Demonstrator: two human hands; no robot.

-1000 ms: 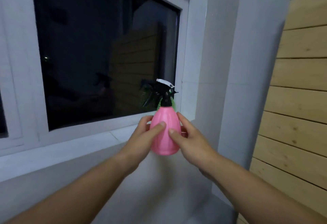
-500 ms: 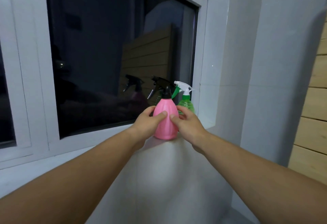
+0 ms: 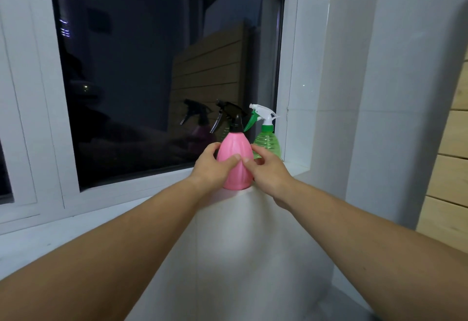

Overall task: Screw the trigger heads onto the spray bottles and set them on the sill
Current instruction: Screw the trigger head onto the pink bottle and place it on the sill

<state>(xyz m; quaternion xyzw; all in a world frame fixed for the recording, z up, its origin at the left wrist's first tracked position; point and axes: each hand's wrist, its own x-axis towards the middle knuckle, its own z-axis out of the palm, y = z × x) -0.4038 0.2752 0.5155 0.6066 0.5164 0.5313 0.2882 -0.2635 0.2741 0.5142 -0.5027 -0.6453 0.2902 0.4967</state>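
A pink spray bottle [image 3: 235, 151] with a black trigger head [image 3: 231, 115] stands upright on the white window sill [image 3: 126, 219], near its front edge. My left hand [image 3: 211, 168] grips its left side and my right hand [image 3: 268, 168] its right side, thumbs meeting on the front. Just behind it to the right, in the sill's corner, stands a green translucent spray bottle [image 3: 269, 143] with a white and green trigger head [image 3: 260, 115] screwed on.
A dark window pane [image 3: 164, 67] in a white frame rises right behind the bottles and mirrors them. A white tiled wall [image 3: 379, 92] closes the sill on the right. Wooden panelling [image 3: 448, 181] runs along the far right.
Both hands carried the pink bottle forward and set it down on the sill in front of the green bottle. The camera came closer to the window.
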